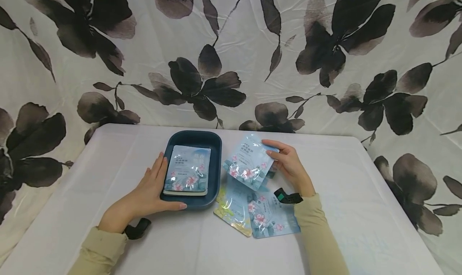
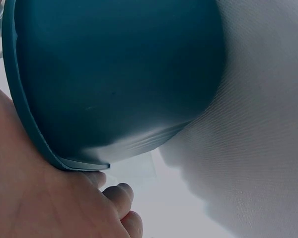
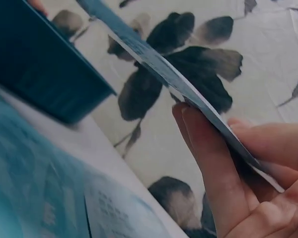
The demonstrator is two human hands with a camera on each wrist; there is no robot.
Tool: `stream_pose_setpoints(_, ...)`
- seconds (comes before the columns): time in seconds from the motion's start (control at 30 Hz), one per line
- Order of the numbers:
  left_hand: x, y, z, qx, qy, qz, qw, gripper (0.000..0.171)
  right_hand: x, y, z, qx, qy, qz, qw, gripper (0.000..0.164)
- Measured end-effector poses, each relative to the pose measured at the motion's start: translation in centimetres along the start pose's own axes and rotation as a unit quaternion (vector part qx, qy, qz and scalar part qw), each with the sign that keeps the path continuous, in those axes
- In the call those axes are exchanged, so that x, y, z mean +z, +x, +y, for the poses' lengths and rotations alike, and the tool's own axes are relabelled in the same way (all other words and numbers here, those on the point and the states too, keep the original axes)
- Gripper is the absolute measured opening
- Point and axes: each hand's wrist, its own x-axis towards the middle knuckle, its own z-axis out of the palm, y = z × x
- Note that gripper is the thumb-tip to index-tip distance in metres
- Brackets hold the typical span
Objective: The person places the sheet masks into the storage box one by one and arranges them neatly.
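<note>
In the head view my left hand (image 1: 147,195) lies along the left side and near corner of a dark blue tray (image 1: 215,166), fingers fairly straight and thumb at the near rim. Inside the tray lies a light blue facial mask packet (image 1: 187,168) with pink flowers, on top of something pale-edged. My right hand (image 1: 288,162) pinches a similar mask packet (image 1: 249,161) by its right edge, thumb on top, right of the tray. The right wrist view shows this held packet (image 3: 174,74) edge-on between thumb and fingers. Below it the tabletop bears a yellow-green packet (image 1: 234,211) and another pink-flowered packet (image 1: 272,219).
A white cloth covers the table (image 1: 361,211). Behind it hangs a pale curtain (image 1: 260,58) with dark flowers. Partly hidden beneath the held packet and right hand is a small dark patch. Black bands sit on both wrists.
</note>
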Motion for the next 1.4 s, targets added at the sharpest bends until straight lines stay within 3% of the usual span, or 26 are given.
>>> stream_pose_setpoints(0.23,0.0,-0.1,0.0,0.0,-0.002,0.004,1.0,0.144,2.1,0.6,-0.3,0.013,0.01,-0.002,1.0,0.034)
stream_pose_setpoints(0.87,-0.1,-0.3,0.0,0.004,-0.004,0.006,1.0,0.144,8.8,6.2,-1.6,0.042,-0.088,-0.069,0.993,0.033)
stream_pose_setpoints(1.17,-0.1,-0.2,0.1,0.005,-0.005,0.004,1.0,0.144,13.3,8.2,-2.0,0.084,-0.142,-0.099,0.981,0.032)
stream_pose_setpoints(1.4,-0.2,-0.2,0.1,-0.001,0.003,-0.001,1.0,0.144,16.3,9.4,-1.0,0.11,-0.211,-0.116,0.964,0.031)
